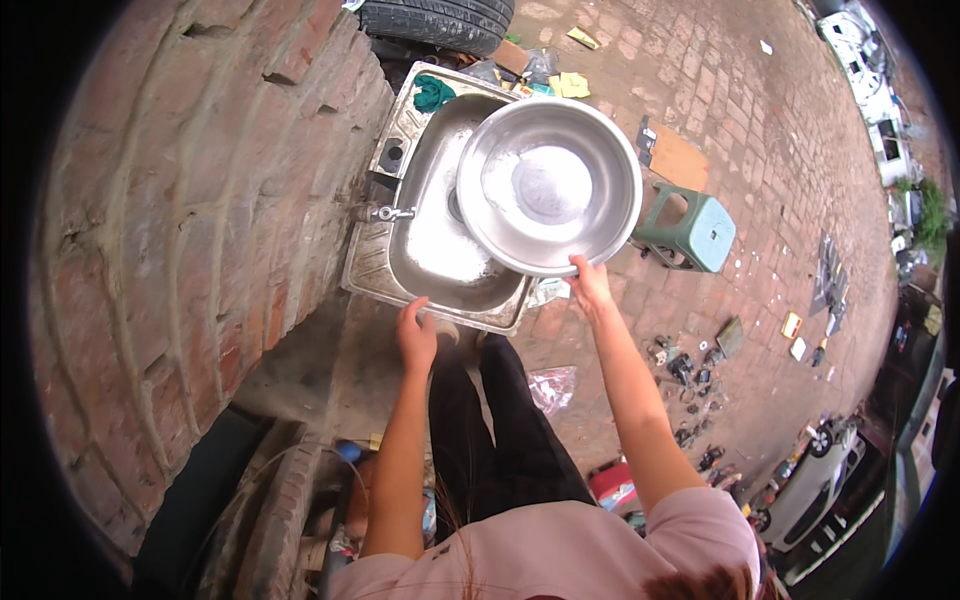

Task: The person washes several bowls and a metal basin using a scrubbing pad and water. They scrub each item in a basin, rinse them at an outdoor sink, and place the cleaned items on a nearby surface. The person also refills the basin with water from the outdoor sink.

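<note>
My right hand (590,284) grips the near rim of a round stainless steel basin (548,188), thumb on top and fingers underneath. The basin looks empty and overlaps the right part of a metal sink (437,262); whether it rests on the sink's edge I cannot tell. By the sink's near left edge is my left hand (417,335), fingers apart, holding nothing. A metal tap (388,213) reaches over the bowl from the wall side. At the far left corner of the sink lies a bunched dark green cloth (433,93).
A brick wall (210,200) rises on the left. Right of the basin stands a green plastic stool (690,232), with a brown board (678,158) behind it. A tyre (440,22) lies beyond the sink. Small dark parts (685,370) litter the brick ground at the right.
</note>
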{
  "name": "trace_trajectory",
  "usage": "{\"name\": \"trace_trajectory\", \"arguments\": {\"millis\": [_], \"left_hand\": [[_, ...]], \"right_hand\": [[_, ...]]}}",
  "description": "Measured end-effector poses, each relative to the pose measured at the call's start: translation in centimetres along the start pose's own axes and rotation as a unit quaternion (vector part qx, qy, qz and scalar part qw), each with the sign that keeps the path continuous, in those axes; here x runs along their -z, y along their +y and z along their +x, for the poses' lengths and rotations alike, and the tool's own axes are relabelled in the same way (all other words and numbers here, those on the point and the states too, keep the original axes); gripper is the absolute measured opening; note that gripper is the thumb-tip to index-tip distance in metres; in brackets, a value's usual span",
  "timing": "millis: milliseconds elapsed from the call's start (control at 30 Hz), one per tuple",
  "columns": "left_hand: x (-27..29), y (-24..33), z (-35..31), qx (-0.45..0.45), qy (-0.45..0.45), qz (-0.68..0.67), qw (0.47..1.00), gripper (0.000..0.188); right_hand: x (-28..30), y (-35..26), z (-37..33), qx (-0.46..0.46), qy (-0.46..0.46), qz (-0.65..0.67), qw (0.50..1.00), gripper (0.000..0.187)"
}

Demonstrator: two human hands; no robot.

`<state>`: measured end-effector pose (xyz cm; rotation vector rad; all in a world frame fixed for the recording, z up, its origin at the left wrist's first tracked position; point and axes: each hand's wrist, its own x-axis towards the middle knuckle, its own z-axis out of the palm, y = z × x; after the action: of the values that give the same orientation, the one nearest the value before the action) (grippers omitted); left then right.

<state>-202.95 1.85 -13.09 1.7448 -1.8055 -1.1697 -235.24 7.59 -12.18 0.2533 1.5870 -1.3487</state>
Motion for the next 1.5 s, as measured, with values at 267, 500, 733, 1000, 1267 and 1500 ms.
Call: {"name": "trace_trajectory", "arguments": {"millis": [267, 500, 733, 1000, 1267, 1500], "left_hand": [[-2.0, -1.3, 2.5, 0.052, -0.020, -0.137, 0.989, 0.019], [-3.3, -0.4, 4.6, 0.143, -0.083, -0.248, 0.954, 0.021], [-4.6, 0.2, 5.9, 0.182, -0.112, -0.306, 0.928, 0.020], [-4.1, 0.6, 4.6, 0.282, -0.137, -0.340, 0.887, 0.024], [-6.3, 2.3, 7.6, 0.372, -0.103, -0.551, 0.739, 0.034], [-11.7, 3.4, 11.6, 0.410, -0.057, -0.626, 0.661, 0.028]], "right_hand": [[-3.3, 0.4, 5.2, 0.043, -0.016, -0.001, 0.999, 0.043], [-1.2, 1.7, 0.6, 0.040, 0.027, -0.023, 0.999, 0.045], [-4.0, 1.0, 5.4, 0.084, -0.002, 0.019, 0.996, 0.042], [-0.8, 1.8, 0.2, 0.086, 0.050, -0.047, 0.994, 0.041], [-3.5, 1.1, 1.3, 0.095, 0.042, -0.029, 0.994, 0.033], [-2.1, 1.0, -3.3, 0.247, 0.052, -0.151, 0.956, 0.035]]}}
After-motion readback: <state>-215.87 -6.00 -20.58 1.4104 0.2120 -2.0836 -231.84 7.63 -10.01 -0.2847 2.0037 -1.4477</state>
